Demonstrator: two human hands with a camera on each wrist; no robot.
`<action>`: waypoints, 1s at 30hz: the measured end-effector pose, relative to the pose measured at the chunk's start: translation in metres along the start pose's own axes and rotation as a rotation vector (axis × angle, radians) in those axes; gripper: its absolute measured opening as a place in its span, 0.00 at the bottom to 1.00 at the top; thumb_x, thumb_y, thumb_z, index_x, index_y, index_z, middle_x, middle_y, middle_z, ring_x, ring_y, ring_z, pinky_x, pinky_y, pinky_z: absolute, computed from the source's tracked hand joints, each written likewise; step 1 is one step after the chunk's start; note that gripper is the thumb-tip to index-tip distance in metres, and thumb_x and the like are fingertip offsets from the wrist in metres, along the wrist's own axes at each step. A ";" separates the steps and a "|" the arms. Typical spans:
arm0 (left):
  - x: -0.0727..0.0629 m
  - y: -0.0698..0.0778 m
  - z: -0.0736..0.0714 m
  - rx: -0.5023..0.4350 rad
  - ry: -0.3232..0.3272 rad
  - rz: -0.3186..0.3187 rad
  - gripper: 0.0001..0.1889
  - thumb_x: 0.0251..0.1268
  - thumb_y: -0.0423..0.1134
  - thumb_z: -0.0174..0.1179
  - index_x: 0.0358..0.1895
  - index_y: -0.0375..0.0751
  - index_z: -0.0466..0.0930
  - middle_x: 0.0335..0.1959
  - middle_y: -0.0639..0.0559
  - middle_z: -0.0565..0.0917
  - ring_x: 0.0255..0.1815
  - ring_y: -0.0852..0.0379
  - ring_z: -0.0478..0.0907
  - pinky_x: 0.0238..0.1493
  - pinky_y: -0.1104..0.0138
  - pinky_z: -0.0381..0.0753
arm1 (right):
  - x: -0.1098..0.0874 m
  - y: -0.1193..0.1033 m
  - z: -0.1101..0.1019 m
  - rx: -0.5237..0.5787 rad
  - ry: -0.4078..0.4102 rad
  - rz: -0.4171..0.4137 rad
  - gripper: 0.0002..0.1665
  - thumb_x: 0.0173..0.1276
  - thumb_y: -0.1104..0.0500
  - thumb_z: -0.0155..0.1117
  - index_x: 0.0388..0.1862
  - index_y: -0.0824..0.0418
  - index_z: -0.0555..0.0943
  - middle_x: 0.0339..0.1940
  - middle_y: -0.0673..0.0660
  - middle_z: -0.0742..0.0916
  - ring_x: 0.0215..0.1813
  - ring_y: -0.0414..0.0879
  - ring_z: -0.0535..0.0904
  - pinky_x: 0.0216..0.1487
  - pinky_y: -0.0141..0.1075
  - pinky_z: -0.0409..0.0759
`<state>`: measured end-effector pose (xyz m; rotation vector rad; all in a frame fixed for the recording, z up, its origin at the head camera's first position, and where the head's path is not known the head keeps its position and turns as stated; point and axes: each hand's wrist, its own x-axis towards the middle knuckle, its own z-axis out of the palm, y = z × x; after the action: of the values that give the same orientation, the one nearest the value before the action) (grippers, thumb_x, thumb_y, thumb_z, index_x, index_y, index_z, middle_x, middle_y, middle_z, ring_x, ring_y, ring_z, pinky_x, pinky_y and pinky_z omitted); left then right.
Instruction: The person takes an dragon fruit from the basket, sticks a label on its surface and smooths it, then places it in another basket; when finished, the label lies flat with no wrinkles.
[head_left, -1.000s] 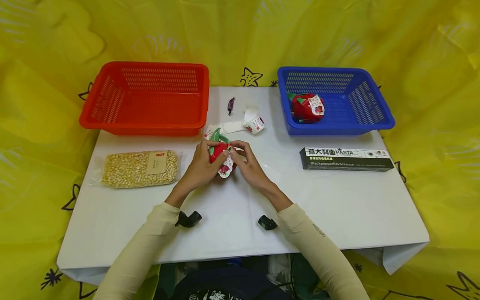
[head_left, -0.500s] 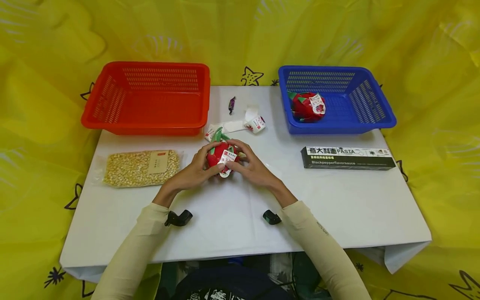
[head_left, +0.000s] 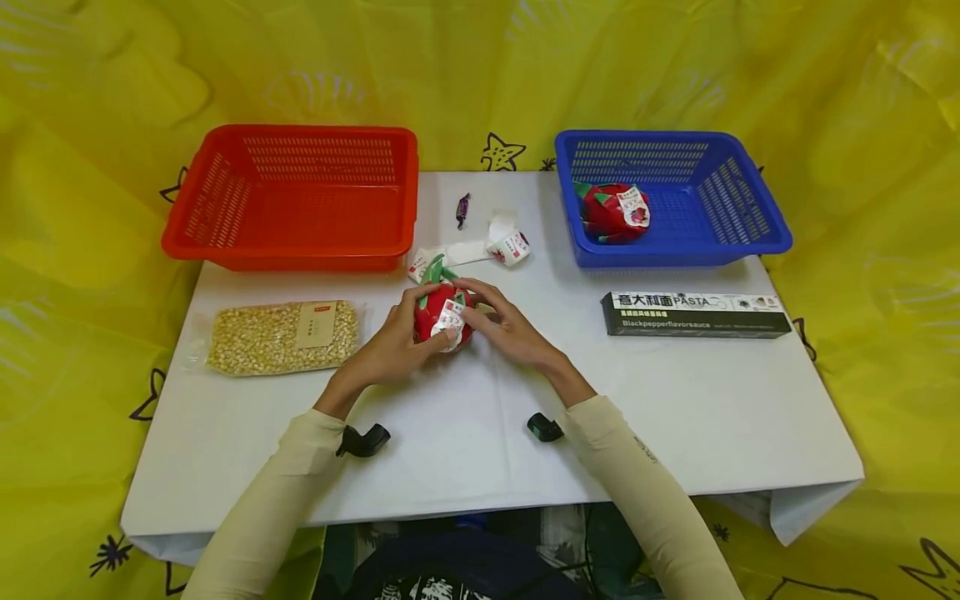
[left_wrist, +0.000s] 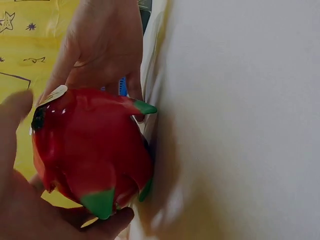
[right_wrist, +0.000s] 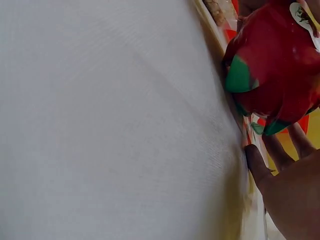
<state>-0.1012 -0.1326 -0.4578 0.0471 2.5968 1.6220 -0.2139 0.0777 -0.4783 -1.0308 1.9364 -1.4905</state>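
Between the two hands, a red dragon fruit (head_left: 429,307) with green-tipped scales sits at the middle of the table, its leafy end pointing away. A white label (head_left: 449,318) with red print lies on its near side. My left hand (head_left: 392,340) grips the fruit from the left, thumb at the label's lower edge. From the right, my right hand (head_left: 516,335) touches the label with its thumb, its other fingers extended beside the fruit. In the left wrist view the dragon fruit (left_wrist: 100,145) hides part of the right hand (left_wrist: 107,45). Fingers (right_wrist: 282,155) look fairly straight in the right wrist view.
A label strip and roll (head_left: 510,247) lie behind the fruit, near a purple-wrapped candy (head_left: 462,212). Back left is a red basket (head_left: 288,257); back right, a blue basket (head_left: 682,257) holding another labelled dragon fruit (head_left: 615,214). Corn kernels (head_left: 255,337) and a pasta box (head_left: 697,317) flank the hands.
The label on the dragon fruit now lies tilted and flatter against its near side. The right thumb has moved slightly up along it, while the left hand keeps hold of the fruit.
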 end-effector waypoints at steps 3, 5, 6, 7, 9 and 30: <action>0.004 0.002 0.001 -0.034 0.049 -0.024 0.33 0.82 0.48 0.58 0.79 0.44 0.54 0.73 0.33 0.64 0.73 0.38 0.61 0.72 0.44 0.72 | 0.000 0.000 0.001 0.013 0.004 -0.003 0.31 0.86 0.57 0.53 0.84 0.46 0.66 0.83 0.46 0.67 0.77 0.51 0.68 0.77 0.55 0.68; 0.006 0.004 0.002 -0.027 0.088 -0.052 0.31 0.83 0.52 0.55 0.77 0.44 0.56 0.73 0.33 0.63 0.71 0.39 0.57 0.70 0.44 0.69 | 0.001 0.000 0.002 0.022 -0.001 -0.011 0.31 0.86 0.57 0.52 0.84 0.48 0.66 0.84 0.48 0.66 0.76 0.52 0.68 0.77 0.57 0.67; 0.007 0.004 0.002 -0.019 0.101 -0.065 0.30 0.83 0.54 0.54 0.77 0.44 0.57 0.73 0.33 0.62 0.70 0.39 0.56 0.69 0.43 0.67 | 0.002 -0.001 0.002 0.025 -0.004 -0.014 0.30 0.86 0.57 0.52 0.84 0.48 0.66 0.84 0.48 0.66 0.76 0.52 0.67 0.77 0.58 0.66; 0.008 0.004 0.003 -0.010 0.110 -0.074 0.31 0.83 0.55 0.53 0.76 0.44 0.57 0.74 0.33 0.61 0.69 0.39 0.55 0.68 0.43 0.65 | 0.002 -0.001 0.003 0.027 -0.008 -0.019 0.30 0.86 0.57 0.52 0.84 0.48 0.66 0.84 0.48 0.66 0.76 0.52 0.67 0.77 0.58 0.65; 0.009 0.005 0.004 0.003 0.113 -0.084 0.30 0.84 0.56 0.51 0.76 0.44 0.57 0.74 0.33 0.60 0.69 0.39 0.54 0.67 0.43 0.63 | 0.003 -0.002 0.003 0.034 -0.014 -0.021 0.30 0.86 0.56 0.51 0.83 0.49 0.67 0.84 0.48 0.67 0.75 0.52 0.67 0.76 0.58 0.65; 0.006 0.002 0.000 -0.278 0.164 -0.148 0.26 0.89 0.50 0.39 0.82 0.49 0.55 0.76 0.34 0.66 0.76 0.37 0.69 0.77 0.44 0.67 | 0.006 -0.018 0.003 -0.163 0.186 0.131 0.35 0.82 0.46 0.60 0.81 0.57 0.68 0.74 0.60 0.73 0.68 0.56 0.75 0.64 0.53 0.78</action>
<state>-0.1076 -0.1309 -0.4560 -0.2991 2.3874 1.9862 -0.2104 0.0691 -0.4610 -0.8381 2.2415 -1.4178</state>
